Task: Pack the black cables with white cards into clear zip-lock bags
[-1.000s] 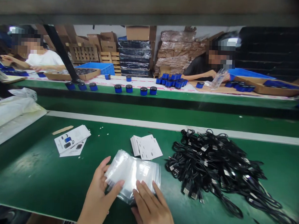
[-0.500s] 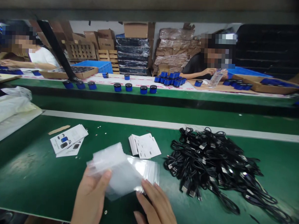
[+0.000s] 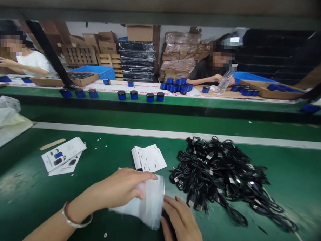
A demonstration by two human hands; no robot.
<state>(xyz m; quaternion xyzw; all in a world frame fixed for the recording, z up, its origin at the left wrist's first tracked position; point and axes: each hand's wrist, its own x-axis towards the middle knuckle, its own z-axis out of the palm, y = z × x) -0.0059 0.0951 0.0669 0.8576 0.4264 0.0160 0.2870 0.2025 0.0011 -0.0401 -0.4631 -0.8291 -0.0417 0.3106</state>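
A stack of clear plastic bags (image 3: 153, 201) is in front of me, above the green bench. My left hand (image 3: 126, 186), with a bracelet at its wrist, is closed on the stack from the left, thumb and fingers over its top side. At the stack's right edge, my right hand (image 3: 182, 219) has its fingers apart and curved, the fingertips at or against the edge. Just beyond the bags lies a pile of white printed leaflets (image 3: 152, 159). To the right spreads a heap of coiled black USB cables (image 3: 216, 178).
Printed cards (image 3: 63, 155) and a thin wooden stick (image 3: 53, 144) lie at left, near a white plastic bag (image 3: 8, 118). Blue round containers with black lids (image 3: 150, 97) stand on the far ledge. Two people sit across, one handling a clear bottle (image 3: 223, 82).
My left hand has turned over and reached right across the bags, which now stand bunched together. My right hand has moved slightly right and down. The view has shifted a little.
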